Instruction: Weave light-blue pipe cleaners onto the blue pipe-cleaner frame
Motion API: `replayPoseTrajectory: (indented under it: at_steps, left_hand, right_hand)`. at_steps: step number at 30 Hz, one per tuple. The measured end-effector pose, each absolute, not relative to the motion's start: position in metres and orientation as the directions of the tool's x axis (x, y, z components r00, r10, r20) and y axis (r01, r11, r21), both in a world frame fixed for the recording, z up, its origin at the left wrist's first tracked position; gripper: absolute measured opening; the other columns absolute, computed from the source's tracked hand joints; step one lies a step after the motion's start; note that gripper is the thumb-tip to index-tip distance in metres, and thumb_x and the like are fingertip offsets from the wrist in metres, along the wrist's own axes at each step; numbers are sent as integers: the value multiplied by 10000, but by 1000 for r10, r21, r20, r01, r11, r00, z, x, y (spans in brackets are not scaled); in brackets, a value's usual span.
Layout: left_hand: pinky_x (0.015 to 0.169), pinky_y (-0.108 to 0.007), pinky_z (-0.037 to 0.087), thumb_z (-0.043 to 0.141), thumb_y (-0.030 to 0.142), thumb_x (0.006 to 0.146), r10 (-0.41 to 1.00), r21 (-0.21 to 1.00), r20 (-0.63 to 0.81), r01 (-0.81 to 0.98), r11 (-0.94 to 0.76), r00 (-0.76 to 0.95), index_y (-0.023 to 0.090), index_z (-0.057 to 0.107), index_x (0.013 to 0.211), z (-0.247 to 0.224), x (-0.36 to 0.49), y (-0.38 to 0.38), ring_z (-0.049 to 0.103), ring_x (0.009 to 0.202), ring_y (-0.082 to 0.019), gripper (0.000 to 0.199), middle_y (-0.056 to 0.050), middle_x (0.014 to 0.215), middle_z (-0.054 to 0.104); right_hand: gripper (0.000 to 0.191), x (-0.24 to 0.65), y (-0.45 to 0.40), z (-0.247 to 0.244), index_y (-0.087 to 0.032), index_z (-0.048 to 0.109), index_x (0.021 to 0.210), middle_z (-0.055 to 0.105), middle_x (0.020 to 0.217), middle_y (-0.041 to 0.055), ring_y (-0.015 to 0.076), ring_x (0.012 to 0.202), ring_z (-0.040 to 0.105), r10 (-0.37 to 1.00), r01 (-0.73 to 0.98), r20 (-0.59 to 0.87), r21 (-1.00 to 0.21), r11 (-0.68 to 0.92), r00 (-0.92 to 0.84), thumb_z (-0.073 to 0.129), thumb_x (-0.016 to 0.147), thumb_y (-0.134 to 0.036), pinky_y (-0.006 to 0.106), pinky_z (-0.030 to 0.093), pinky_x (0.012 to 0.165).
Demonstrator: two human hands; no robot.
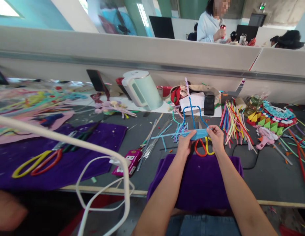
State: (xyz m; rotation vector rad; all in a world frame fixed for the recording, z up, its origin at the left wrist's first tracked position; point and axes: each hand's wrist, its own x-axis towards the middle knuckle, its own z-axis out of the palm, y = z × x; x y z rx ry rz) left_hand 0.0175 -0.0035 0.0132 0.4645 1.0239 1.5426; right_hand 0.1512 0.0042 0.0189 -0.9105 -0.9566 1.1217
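Note:
Between my two hands is a pipe-cleaner frame (192, 113), dark blue with a lilac stem at its top and a flat light-blue woven band (200, 133) across its base. My left hand (185, 142) is closed on the band's left end, thumb on top. At the band's right end, my right hand (216, 136) pinches it where the blue wire bends down. A loose light-blue strand (164, 134) sticks out to the left. Under the hands lie scissors (201, 148) with red and yellow handles, beside a folded purple cloth (204, 180).
A pale green kettle (142, 90) stands at the back. Pipe-cleaner bundles (234, 123) and a pink glue gun (265, 137) lie right. To the left are a purple cloth (113, 137), more scissors (44, 160) and a white pole (69, 139) crossing the foreground. A person (213, 24) stands behind the partition.

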Motion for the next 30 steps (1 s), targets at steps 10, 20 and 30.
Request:
replayPoseTrajectory:
  at_steps: [10,20,30]
  left_hand:
    - [532,-255,498,827,188,470,906,810,-208,-584,-52,-369,136,641,616,15,23,-3,585,486,-133,242,9,533,622]
    - [555,-242,501,822,211,516,919,805,-139,-583,-112,-370,142,650,659,15,23,-6,594,514,-123,235,13,572,639]
    - [597,-299,536,844,238,504,938,787,-236,-616,33,-252,114,682,732,9,21,-4,637,568,-166,306,-37,629,685]
  right_hand:
    - [203,147,2,17,-178,599,815,539,653,-23,111,581,476,943,-112,245,-955,274,223,642,726,-356,227,402,550]
    - [263,148,3,18,-173,610,830,575,659,-26,103,562,522,989,-314,68,-944,106,128,688,693,-382,227,429,545]
    - [225,150,2,17,-178,597,831,543,673,-20,112,600,487,952,-176,224,-949,262,207,643,740,-378,229,411,568]
